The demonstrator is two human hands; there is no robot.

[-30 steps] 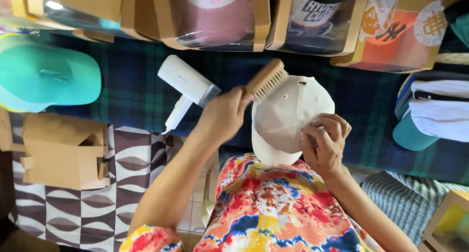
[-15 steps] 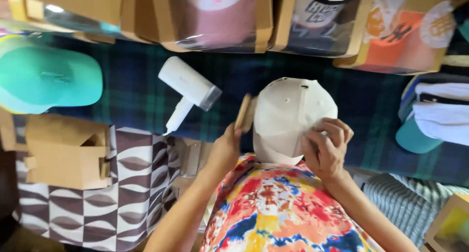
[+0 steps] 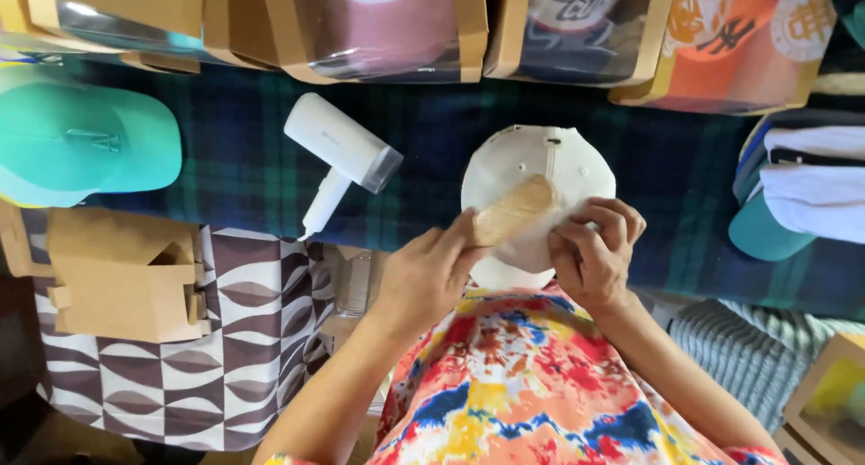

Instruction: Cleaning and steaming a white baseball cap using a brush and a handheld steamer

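A round cream-white cloth cap [image 3: 532,163] sits in the middle, on top of a dark blue and green checked blanket [image 3: 243,159]. It is right in front of the person's bright tie-dye shirt [image 3: 505,384], and both hands are on it.

The left hand [image 3: 431,271] is closed around a light brown wooden brush [image 3: 512,211]. The brush lies flat across the cap, tilted up to the right. The right hand [image 3: 595,253] is curled and pinches the cap's right edge with its fingertips. So the cap is between the two hands, with the brush on top of it.

There is one brush and one cream cap.

One white plastic hand steamer [image 3: 341,154] lies on the blanket to the left of the cap, well apart from the hands. One teal cap [image 3: 86,141] rests at the far left. Four brown cardboard boxes with clear windows [image 3: 387,32] stand in a row along the top, each with a cap inside. One open brown cardboard box [image 3: 122,280] sits at the lower left on a brown and white patterned cloth [image 3: 243,339]. A stack of folded caps [image 3: 797,195] lies at the right edge.
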